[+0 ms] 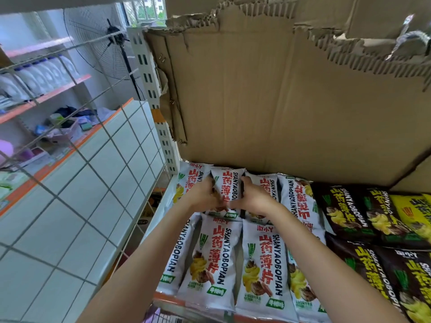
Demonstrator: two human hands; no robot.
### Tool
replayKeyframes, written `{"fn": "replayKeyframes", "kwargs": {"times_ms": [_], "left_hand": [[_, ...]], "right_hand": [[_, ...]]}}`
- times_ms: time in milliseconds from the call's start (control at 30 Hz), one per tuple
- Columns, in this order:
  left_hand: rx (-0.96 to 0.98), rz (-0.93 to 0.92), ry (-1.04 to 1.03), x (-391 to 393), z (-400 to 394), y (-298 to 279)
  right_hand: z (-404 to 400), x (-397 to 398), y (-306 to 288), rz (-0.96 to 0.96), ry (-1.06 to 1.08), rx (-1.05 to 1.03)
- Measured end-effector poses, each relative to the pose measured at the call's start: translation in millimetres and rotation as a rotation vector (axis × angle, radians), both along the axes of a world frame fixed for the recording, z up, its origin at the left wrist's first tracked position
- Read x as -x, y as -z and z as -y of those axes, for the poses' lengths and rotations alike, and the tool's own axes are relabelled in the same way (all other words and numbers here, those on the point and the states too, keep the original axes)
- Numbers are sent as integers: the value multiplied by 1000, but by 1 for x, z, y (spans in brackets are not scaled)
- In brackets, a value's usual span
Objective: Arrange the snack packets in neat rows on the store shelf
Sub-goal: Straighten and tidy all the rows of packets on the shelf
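Both arms stretched forward, left hand (204, 194) and right hand (254, 197) gripping one white packet (227, 187) — back row, thumbs nearly meeting

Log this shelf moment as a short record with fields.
setting: store shelf backed by torn cardboard
held item: white snack packet in the back row
left hand: grips the packet's left edge
right hand: grips the packet's right edge
front row: white packets standing side by side
right side: dark brown packets of the same brand
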State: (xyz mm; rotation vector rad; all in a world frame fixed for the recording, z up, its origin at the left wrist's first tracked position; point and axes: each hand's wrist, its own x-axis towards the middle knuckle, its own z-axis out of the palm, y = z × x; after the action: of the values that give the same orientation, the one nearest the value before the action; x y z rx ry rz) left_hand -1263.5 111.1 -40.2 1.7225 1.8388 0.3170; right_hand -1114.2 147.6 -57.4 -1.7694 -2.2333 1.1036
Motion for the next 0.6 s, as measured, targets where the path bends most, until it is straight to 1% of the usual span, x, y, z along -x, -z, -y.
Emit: {"fn": "replayKeyframes", "kwargs": {"times_ms": [67,133,167,233,300,333,367,400,467,533,600], "left_hand": [[15,-189,50,1,1,5],[-30,-293,42,0,5,15],[-76,-302,22,-1,8,19],[-189,-253,-27,-1,15,23],[-345,-199,-56,5,23,27],[-416,-221,-44,10,26,28],[-439,-284,-17,14,27,30],[-410,-365,16,19,26,34],[-265,-462,42,28,20,43],[-154,-488,48,33,14,54],[-104,-525,69,35,10,61]], "right_hand": [[9,2,7,59,-73,-104],[16,5,13,115,-85,-145],[19,6,14,129,-72,-149],[25,4,13,148,-56,-208],[34,1,10,197,-118,-369],[36,0,9,224,-168,-438],[37,1,8,247,-211,-474],[36,4,7,267,-241,-480],[28,15,11,306,-273,-464],[22,26,19,340,-291,-404],[19,30,29,351,-273,-342]]}}
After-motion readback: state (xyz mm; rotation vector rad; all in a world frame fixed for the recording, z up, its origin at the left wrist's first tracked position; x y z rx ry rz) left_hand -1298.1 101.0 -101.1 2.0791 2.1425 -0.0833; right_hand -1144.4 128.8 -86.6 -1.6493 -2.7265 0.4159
